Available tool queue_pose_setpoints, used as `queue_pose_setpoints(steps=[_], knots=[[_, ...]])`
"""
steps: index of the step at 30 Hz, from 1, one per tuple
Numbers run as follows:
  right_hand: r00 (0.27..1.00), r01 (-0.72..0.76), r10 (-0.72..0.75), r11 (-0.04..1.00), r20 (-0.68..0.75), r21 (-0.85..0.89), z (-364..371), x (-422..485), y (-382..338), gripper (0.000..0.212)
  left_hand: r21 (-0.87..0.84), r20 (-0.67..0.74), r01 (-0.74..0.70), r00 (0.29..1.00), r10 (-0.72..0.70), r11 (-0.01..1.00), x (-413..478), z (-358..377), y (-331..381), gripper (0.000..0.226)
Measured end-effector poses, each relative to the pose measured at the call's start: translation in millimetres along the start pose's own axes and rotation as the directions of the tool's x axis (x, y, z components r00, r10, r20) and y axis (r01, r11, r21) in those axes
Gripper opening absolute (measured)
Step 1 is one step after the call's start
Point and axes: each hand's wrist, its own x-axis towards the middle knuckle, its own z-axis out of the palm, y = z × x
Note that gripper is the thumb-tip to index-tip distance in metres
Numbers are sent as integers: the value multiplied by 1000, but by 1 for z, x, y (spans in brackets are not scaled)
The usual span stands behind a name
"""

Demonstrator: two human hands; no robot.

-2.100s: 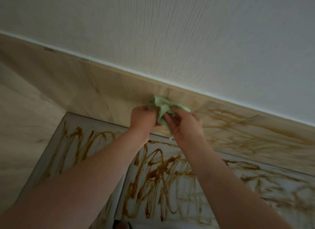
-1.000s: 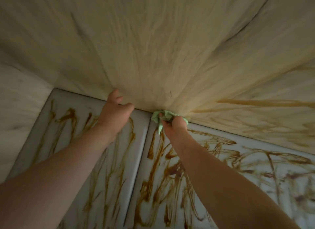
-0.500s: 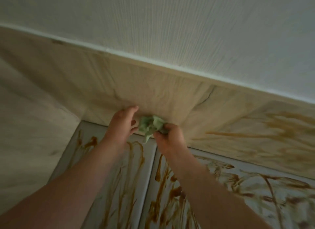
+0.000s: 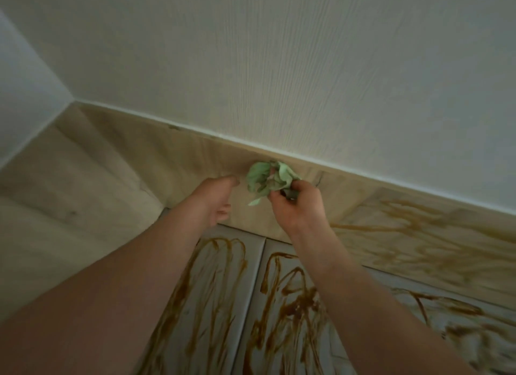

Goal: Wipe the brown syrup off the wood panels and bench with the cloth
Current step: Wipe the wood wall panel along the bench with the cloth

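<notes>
Your forearms hide much of the pale grey padded tabletop (image 4: 252, 277), and its lower right corner is blurred. Your right hand (image 4: 296, 207) pinches the crumpled pale green cloth (image 4: 264, 183) in front of the light wood-grain panels (image 4: 181, 162), just under the white ribbed wall (image 4: 307, 81); you cannot tell whether cloth meets wood. Your left hand (image 4: 216, 200) is beside the cloth, fingers loose, holding nothing. Looping brown syrup (image 4: 293, 309) streaks the tabletop and the right-hand panel.
</notes>
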Motion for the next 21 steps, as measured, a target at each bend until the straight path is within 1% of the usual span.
queue_pose_setpoints(steps=[1, 3, 4, 6, 8, 9, 12, 13, 15, 16, 19, 21], knots=[[999, 35, -35, 999, 33, -4, 5, -18, -1, 33, 23, 33, 9, 999, -10, 1000, -15, -5, 7, 39], [993, 76, -74, 997, 91, -20, 8, -46, -4, 31, 22, 91, -7, 996, 5, 1000, -38, -8, 13, 36], [990, 83, -72, 993, 124, -85, 9, -63, -5, 31, 15, 107, -28, 994, 26, 1000, -55, -10, 18, 33], [980, 105, -46, 946, 194, -307, 2, -94, -3, 39, -16, 126, -64, 990, 66, 998, -85, -8, 26, 26], [960, 131, 28, 837, 280, -532, -2, -127, -5, 47, -81, 128, -84, 987, 94, 993, -122, -5, 34, 23], [946, 139, 73, 787, 315, -601, -3, -142, -6, 47, -104, 127, -92, 986, 105, 990, -138, -3, 36, 26], [908, 175, 165, 686, 385, -707, 0, -166, -14, 54, -207, 163, -137, 971, 173, 969, -176, 3, 44, 37], [890, 204, 195, 637, 412, -743, 0, -175, -20, 56, -225, 172, -174, 961, 215, 959, -194, 6, 41, 39], [871, 291, 207, 512, 445, -808, 2, -188, -31, 56, -208, 195, -255, 935, 295, 944, -221, 13, 37, 42], [865, 329, 208, 452, 456, -829, 2, -192, -36, 55, -153, 193, -293, 928, 320, 944, -234, 15, 35, 38], [808, 434, 288, 299, 514, -850, 4, -216, -55, 50, 13, 33, -375, 927, 375, 927, -278, 24, 26, 16], [763, 495, 376, 184, 526, -849, 1, -230, -65, 47, 68, -76, -403, 910, 408, 913, -306, 33, 19, 7]])
